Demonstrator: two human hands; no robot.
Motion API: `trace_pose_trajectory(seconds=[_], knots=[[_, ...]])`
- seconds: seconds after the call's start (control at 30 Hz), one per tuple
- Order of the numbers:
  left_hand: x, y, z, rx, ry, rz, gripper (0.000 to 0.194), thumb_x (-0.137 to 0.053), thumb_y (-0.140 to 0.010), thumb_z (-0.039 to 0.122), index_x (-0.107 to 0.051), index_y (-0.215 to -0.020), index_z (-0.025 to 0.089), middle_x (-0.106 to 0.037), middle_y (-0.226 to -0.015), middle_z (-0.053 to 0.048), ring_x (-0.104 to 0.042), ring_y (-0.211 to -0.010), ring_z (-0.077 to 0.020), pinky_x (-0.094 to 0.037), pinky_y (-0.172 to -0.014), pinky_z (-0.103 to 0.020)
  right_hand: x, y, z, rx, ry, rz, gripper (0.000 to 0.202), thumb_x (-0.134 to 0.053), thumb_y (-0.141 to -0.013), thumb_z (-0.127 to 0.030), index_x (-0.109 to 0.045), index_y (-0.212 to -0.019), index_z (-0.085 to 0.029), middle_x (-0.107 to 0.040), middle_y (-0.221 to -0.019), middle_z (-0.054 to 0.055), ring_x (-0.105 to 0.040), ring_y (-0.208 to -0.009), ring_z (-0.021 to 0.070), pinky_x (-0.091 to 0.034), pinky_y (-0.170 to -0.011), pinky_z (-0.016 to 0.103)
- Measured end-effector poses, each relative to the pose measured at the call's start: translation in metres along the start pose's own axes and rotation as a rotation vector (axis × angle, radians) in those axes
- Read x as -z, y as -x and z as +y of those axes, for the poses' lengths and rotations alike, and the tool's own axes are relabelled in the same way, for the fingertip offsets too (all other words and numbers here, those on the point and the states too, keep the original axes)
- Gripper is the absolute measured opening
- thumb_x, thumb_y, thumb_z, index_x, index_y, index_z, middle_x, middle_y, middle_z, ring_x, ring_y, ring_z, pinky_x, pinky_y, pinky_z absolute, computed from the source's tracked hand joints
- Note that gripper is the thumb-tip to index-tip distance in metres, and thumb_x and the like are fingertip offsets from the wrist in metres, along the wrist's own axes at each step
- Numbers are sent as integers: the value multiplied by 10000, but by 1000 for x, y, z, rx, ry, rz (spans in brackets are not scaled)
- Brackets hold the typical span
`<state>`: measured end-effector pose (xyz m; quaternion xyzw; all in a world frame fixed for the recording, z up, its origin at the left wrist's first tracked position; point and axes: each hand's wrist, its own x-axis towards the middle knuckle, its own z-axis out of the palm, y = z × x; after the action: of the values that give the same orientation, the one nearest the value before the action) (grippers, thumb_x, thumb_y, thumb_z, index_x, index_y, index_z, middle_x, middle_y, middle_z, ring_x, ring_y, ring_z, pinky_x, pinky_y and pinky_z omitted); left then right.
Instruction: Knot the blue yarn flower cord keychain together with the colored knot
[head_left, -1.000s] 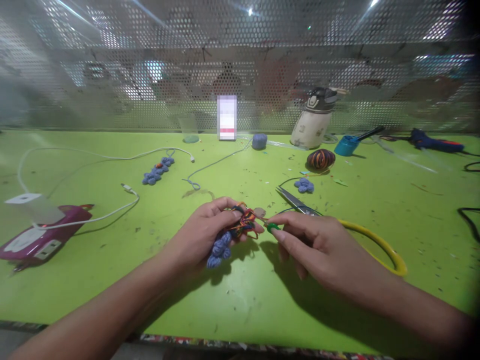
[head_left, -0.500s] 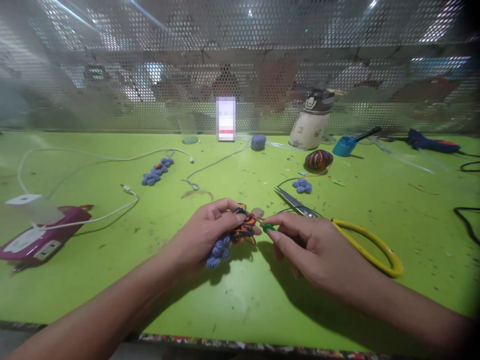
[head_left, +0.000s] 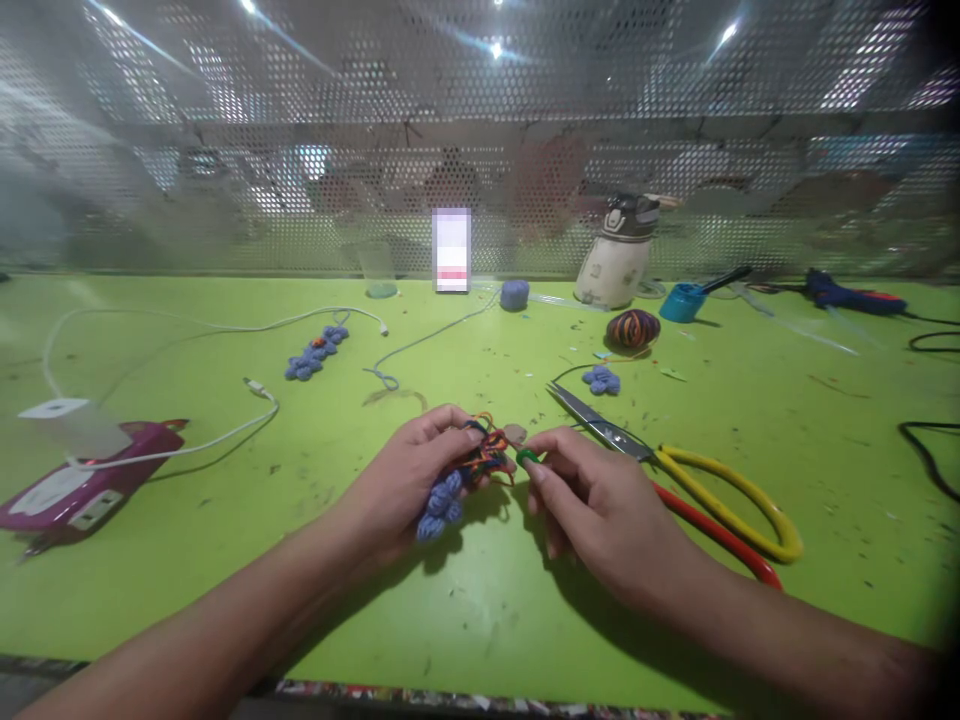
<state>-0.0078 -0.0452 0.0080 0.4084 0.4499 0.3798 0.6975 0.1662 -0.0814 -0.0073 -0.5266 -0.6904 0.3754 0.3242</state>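
Note:
My left hand (head_left: 420, 470) pinches a bundle of multicoloured orange and dark yarn (head_left: 489, 450), with a blue-purple crocheted flower piece (head_left: 441, 503) hanging below its fingers. Just right of the bundle, my right hand (head_left: 592, 500) is closed on a small tool with a green handle (head_left: 528, 456); its tip, by the yarn, is too small to make out. Scissors (head_left: 600, 420) with one yellow and one red handle lie beside and partly behind my right hand. Beyond them sit a loose purple flower (head_left: 601, 380) and a multicoloured yarn ball (head_left: 632, 329).
On the green table (head_left: 225, 560) are a purple power strip (head_left: 97, 480) with white cables, a flower strip (head_left: 316, 352), a purple yarn ball (head_left: 514, 295), a phone (head_left: 451, 250), a clear cup (head_left: 379, 272), a bottle (head_left: 616, 255), a blue pot (head_left: 682, 302) and a glue gun (head_left: 855, 293).
My right hand and the green-handled tool have shifted slightly left, closer to the yarn bundle. The red scissor handle now shows beside the right hand. The camera view has tilted slightly.

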Motion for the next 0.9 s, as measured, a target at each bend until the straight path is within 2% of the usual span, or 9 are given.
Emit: trace_pose_trajectory(seconds=[0.13, 0.23, 0.37, 0.57, 0.73, 0.9], knots=[[-2, 1, 1, -11, -12, 34, 92, -598, -820, 201, -534, -770, 159, -659, -712, -13, -566, -551, -63, -412, -492, -149, 2, 1, 1, 187, 257, 94, 160, -435, -927, -214, -564, -1013, -174, -624, -724, 19, -547, -589, 138, -399, -577, 281], [-1, 1, -1, -2, -54, -14, 105, -624, -798, 226, -550, -762, 162, -630, -686, 10, -530, -534, -54, -387, -482, -151, 2, 4, 1, 259, 333, 142, 185, -422, -929, -200, -565, -1044, -175, -665, -810, 43, -589, -660, 158, -405, -614, 291], [0, 2, -3, 8, -148, -87, 129, -629, -796, 264, -551, -761, 168, -608, -680, 24, -523, -556, -65, -383, -517, -175, 1, 5, 1, 257, 347, 112, 181, -413, -929, -202, -562, -1022, -162, -686, -847, 68, -623, -700, 176, -423, -631, 295], [6, 0, 1, -117, -467, -100, 127, -629, -791, 264, -592, -772, 144, -619, -696, 1, -532, -630, -101, -393, -608, -223, 10, 2, 0, 225, 446, 29, 225, -408, -930, -190, -589, -1059, -162, -694, -879, 94, -639, -759, 206, -450, -696, 329], [11, -1, 5, -97, -492, -142, 162, -635, -797, 298, -609, -793, 138, -627, -702, 3, -526, -615, -94, -380, -591, -218, 19, 2, -4, 264, 464, 35, 185, -441, -921, -175, -608, -844, -194, -664, -748, 54, -637, -765, 202, -456, -720, 324], [14, -1, 4, -98, -473, -128, 176, -658, -794, 309, -614, -794, 138, -635, -707, 0, -534, -624, -86, -387, -591, -203, 18, 3, -5, 276, 456, 70, 181, -445, -918, -167, -606, -839, -189, -638, -703, 43, -630, -735, 191, -462, -710, 315]])
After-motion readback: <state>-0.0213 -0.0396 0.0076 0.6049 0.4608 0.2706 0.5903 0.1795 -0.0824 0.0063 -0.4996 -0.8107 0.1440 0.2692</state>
